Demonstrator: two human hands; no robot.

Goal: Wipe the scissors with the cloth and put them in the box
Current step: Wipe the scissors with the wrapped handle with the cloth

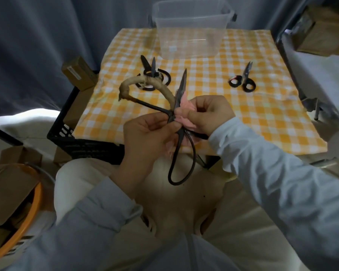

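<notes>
- the large dark iron scissors (181,89), one handle loop wrapped in beige cord, are held in the air over the person's lap, at the near edge of the bench (243,118), which is covered in a yellow and white checked fabric.
- their blade tip points up and away, and the bare handle loop hangs down toward the lap.
- the left hand (145,135) grips the scissors near the pivot, its fingers (160,119) pinched together on the metal.
- the right hand (209,114) holds the crumpled pink cloth (184,116), fingers (198,112) curled round it and pressing it against the base of the blade.
- the clear plastic box (192,36) stands at the far edge of the bench, well apart from the hands.
- a pair of black scissors (152,70) lies on the bench beyond the wrapped handle, tips toward the box.
- a pair of short scissors with black handles (243,81) lies to the right, apart from the rest.
- a black plastic crate (80,141) sits just left of the bench.
</notes>
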